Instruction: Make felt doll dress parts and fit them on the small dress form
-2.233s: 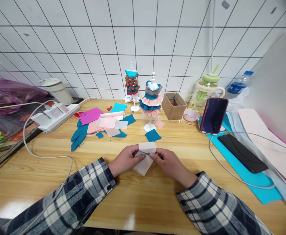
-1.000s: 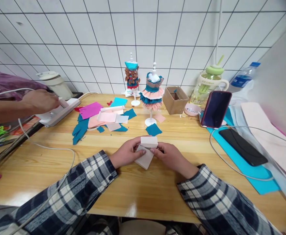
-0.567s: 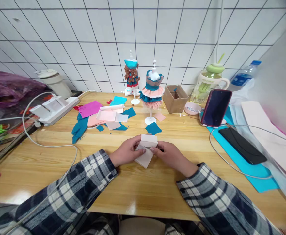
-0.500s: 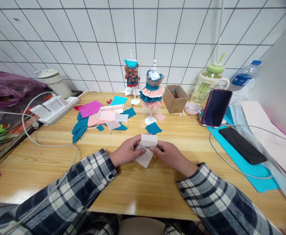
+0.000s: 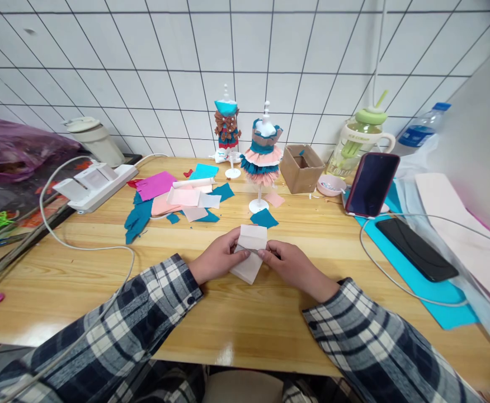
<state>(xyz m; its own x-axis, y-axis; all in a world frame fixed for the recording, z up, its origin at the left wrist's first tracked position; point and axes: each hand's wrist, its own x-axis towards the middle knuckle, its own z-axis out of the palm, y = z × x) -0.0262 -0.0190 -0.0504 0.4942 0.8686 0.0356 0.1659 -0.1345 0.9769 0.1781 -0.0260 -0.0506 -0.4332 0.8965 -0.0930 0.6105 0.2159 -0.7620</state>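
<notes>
A pale pink piece of paper point(image 5: 249, 267) is held above the front middle of the table, with a crease or thin dark line across it between my thumbs. My left hand point(image 5: 218, 257) pinches its left edge, and my right hand point(image 5: 289, 262) grips the right edge, thumb on top. Just beyond the paper lies a teal scrap point(image 5: 264, 218). Behind that stands a small white dress form point(image 5: 262, 154) in a ruffled teal and pink paper dress. A second form point(image 5: 227, 131) in teal, brown and red stands farther back.
Coloured paper scraps point(image 5: 184, 196) and a power strip point(image 5: 102, 187) lie to the left. A cardboard box point(image 5: 301, 169), pink dish point(image 5: 331, 185), propped phone point(image 5: 372, 184), flat black phone point(image 5: 416, 249) and green-lidded bottle point(image 5: 360, 140) are to the right. Cables cross both sides.
The upper part of the paper has tilted and shifted slightly left, showing the dark line across it more plainly. Both hands keep their hold, and the view has moved slightly.
</notes>
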